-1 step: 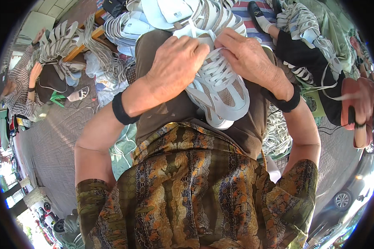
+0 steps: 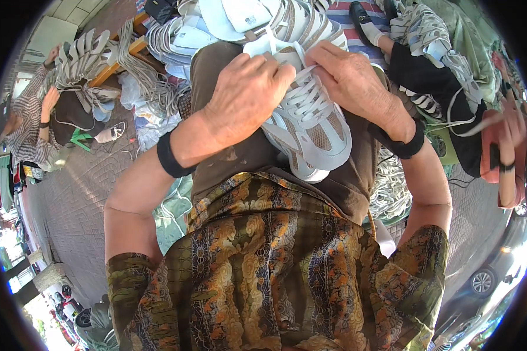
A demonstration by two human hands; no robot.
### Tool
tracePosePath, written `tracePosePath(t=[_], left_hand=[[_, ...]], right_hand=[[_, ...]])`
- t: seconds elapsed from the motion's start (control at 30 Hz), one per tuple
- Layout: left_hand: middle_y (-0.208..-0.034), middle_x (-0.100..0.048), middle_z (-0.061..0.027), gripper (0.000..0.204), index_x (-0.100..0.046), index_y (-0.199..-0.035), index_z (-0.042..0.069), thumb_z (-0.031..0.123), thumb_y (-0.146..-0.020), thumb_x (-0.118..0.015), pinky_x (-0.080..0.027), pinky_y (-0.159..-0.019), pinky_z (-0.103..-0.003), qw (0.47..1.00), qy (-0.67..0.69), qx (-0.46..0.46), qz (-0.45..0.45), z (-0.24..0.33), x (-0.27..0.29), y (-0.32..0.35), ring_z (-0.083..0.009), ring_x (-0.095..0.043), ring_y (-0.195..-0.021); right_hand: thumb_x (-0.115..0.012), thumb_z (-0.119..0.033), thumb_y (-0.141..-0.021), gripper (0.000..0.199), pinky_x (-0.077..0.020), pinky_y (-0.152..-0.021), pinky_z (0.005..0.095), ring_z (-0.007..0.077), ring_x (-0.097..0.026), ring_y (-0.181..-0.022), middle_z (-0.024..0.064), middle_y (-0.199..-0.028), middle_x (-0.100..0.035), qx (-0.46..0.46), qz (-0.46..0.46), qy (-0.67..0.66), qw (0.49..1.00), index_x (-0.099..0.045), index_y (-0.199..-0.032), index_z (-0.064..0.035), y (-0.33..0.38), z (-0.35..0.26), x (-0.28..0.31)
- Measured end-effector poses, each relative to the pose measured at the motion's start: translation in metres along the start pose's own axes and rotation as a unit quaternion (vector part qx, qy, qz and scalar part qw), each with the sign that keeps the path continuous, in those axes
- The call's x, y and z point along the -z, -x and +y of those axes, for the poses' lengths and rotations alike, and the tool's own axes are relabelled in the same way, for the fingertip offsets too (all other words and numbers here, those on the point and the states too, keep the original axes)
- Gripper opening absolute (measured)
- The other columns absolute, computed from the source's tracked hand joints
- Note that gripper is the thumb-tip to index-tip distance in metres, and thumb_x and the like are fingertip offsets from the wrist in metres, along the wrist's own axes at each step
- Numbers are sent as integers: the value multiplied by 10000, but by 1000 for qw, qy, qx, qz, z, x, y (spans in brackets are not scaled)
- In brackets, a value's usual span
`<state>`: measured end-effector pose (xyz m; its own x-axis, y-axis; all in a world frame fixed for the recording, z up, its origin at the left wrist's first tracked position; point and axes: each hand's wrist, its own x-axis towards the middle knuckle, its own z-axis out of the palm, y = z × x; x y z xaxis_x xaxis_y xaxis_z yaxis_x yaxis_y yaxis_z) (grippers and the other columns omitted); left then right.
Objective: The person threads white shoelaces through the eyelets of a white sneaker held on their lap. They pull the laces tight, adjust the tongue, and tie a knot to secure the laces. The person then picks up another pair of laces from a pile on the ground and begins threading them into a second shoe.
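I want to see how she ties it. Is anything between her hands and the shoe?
No. Both the left hand and right hand lie directly on the white shoe in the lap, fingers at its laces. Nothing visible comes between.

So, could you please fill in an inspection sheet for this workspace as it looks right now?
Surface: the person's lap, in brown trousers; no table seen.
Job's things: white and beige sneaker lying on the lap, white laces partly threaded.
Clutter: heap of white shoe uppers ahead; more white pieces beside the right leg.
Hands: left hand and right hand both on the laces; black wristbands.
Cables: nothing seen.
Surroundings: patterned paving, co-workers at both sides, parked car.
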<state>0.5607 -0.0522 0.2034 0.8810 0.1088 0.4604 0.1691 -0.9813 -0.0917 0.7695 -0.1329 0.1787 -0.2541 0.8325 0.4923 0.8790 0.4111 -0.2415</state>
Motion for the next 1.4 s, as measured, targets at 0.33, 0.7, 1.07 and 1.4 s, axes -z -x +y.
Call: tracePosePath(t=[0.33, 0.7, 1.07, 1.4], left_hand=[[-664, -549, -74, 274, -551, -979, 14, -63, -717, -578, -450, -621, -350, 991, -70, 82, -84, -9, 16, 69, -223, -576, -632], [-603, -578, -160, 57, -514, -844, 42, 9, -799, -527, -492, -520, -438, 912, -176, 316, -192, -56, 55, 236, -334, -617, -564], [-685, -602, -259, 112, -534, -905, 12, 105, -883, -474, -488, -564, -517, 828, -156, 477, -249, -81, 54, 404, -446, -618, -659], [-857, -628, -221, 165, -589, -909, 25, 134, -890, -467, -506, -628, -501, 865, -148, 425, -223, -82, 47, 355, -423, -624, -741]], right_hand=[[-551, 10, -768, 197, -526, -635, 373, 293, -628, -802, 101, -875, -568, -46, 21, 207, 977, -555, -957, -48, 25, 31, 7], [-474, 11, -838, 177, -491, -652, 476, 400, -623, -811, 192, -935, -619, -251, 8, 302, 920, -532, -999, -38, 111, 97, 78], [-461, -87, -910, 172, -446, -624, 510, 426, -617, -756, 232, -794, -630, -445, 70, 310, 837, -575, -1039, -80, 286, 137, 148], [-458, -99, -860, 248, -496, -553, 381, 268, -640, -569, 177, -701, -640, -530, 117, 244, 803, -651, -999, -29, 327, 143, 123]])
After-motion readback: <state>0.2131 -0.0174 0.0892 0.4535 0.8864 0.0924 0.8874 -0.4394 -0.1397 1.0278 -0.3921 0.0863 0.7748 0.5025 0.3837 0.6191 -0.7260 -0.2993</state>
